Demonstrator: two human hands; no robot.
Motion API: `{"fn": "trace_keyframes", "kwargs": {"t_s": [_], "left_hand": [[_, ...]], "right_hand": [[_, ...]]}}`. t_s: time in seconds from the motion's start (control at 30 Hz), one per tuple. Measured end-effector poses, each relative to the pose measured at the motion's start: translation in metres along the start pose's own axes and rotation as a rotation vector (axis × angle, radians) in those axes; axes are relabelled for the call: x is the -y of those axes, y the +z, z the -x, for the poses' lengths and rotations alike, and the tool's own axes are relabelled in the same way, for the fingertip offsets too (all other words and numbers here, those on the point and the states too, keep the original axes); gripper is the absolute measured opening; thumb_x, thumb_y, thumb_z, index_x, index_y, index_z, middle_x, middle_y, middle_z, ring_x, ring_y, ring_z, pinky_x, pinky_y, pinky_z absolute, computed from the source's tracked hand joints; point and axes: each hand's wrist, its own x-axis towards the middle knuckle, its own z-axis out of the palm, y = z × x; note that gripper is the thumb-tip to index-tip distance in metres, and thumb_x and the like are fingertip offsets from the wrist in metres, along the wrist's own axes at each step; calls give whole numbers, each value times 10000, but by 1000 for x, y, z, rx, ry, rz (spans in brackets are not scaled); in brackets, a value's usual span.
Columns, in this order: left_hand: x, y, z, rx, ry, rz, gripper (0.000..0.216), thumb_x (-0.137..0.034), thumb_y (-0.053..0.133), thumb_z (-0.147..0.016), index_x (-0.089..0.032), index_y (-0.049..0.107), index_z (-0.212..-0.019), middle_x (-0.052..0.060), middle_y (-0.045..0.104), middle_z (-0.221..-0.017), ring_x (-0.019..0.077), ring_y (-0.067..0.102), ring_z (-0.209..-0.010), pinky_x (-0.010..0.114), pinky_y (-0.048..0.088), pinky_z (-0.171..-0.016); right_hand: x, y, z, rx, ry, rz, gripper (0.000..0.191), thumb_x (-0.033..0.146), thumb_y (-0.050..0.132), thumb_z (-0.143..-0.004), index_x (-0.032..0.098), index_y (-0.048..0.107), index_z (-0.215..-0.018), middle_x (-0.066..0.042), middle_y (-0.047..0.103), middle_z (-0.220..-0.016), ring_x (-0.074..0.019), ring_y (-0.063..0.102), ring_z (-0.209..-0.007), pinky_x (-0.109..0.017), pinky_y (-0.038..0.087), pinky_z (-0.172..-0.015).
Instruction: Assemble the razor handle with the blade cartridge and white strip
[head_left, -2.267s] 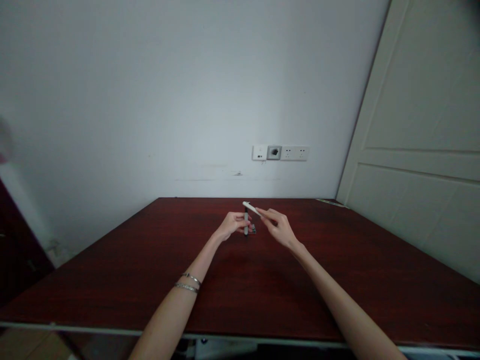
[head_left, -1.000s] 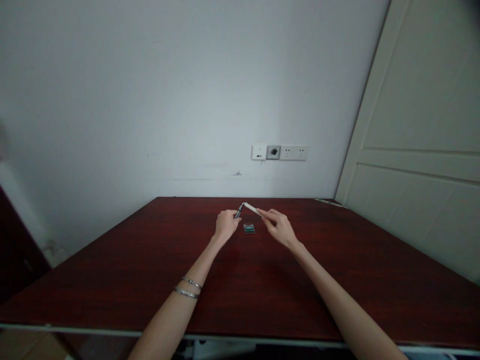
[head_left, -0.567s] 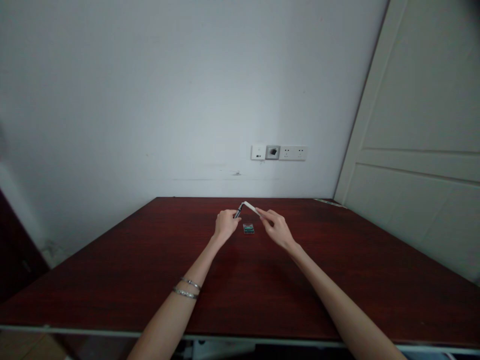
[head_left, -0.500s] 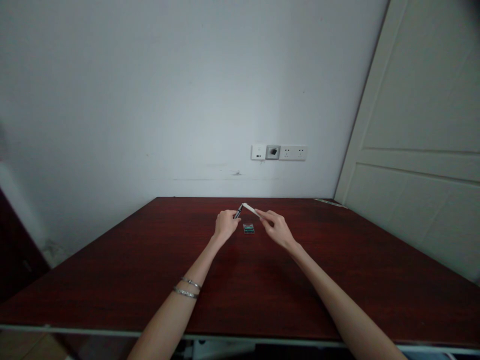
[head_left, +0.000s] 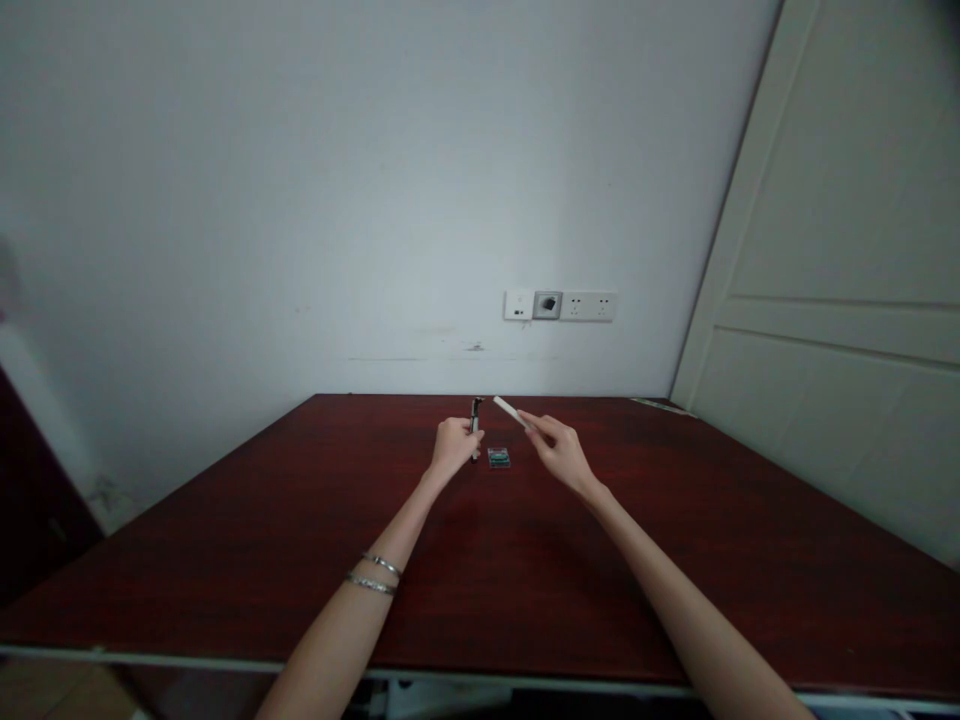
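Note:
My left hand (head_left: 454,447) is closed around a thin dark pen-like stick (head_left: 475,414), which stands nearly upright. My right hand (head_left: 557,447) pinches a slim white tube, perhaps the pen's cap (head_left: 508,410), and its free end points up and to the left. A small gap separates the two pieces. Between my hands a small teal and grey block (head_left: 499,457) lies flat on the dark red wooden table (head_left: 480,570). Two silver bangles (head_left: 375,571) sit on my left forearm.
The table stands against a white wall with a row of sockets (head_left: 561,305). A cream panelled door (head_left: 847,290) stands along the right side. A thin pale strip (head_left: 664,405) lies at the table's far right corner.
The dark stick has swung from a tilt towards the white piece to nearly upright. The white piece has moved right, so the two tips that met half a second ago are apart.

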Motion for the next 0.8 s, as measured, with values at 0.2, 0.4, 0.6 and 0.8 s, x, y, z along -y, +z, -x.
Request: {"fn": "trace_keyframes", "kwargs": {"t_s": [0.2, 0.4, 0.6, 0.8], "left_hand": [[-14, -4, 9, 310, -228, 491, 109, -199, 524, -771, -115, 522, -703, 66, 635, -563, 169, 620, -494, 248, 471, -474], [-12, -6, 11, 414, -274, 607, 123, -206, 493, -795, -100, 510, -736, 81, 634, -555, 156, 607, -465, 233, 468, -460], [-12, -3, 9, 449, -282, 615, 114, -191, 479, -800, -99, 502, -736, 79, 628, -552, 152, 601, -450, 229, 464, -450], [-14, -1, 10, 451, -304, 599, 84, -166, 484, -790, -97, 504, -745, 79, 623, -547, 167, 606, -452, 248, 471, -456]], "right_hand": [[-20, -5, -14, -21, 22, -44, 383, 365, 480, -838, 164, 612, -1136, -52, 628, -758, -143, 516, -617, -248, 414, -592], [-26, 6, -30, 170, -5, 12, 333, 304, 488, -845, 251, 595, -1156, -50, 655, -874, -156, 568, -725, -249, 425, -665], [-29, 16, -38, 234, -14, 122, 325, 226, 457, -857, 296, 600, -1139, -36, 629, -855, -146, 572, -749, -229, 410, -658], [-32, 19, -36, 117, -44, 131, 318, 221, 452, -863, 281, 609, -1133, -49, 624, -857, -145, 569, -724, -238, 407, -677]]}}
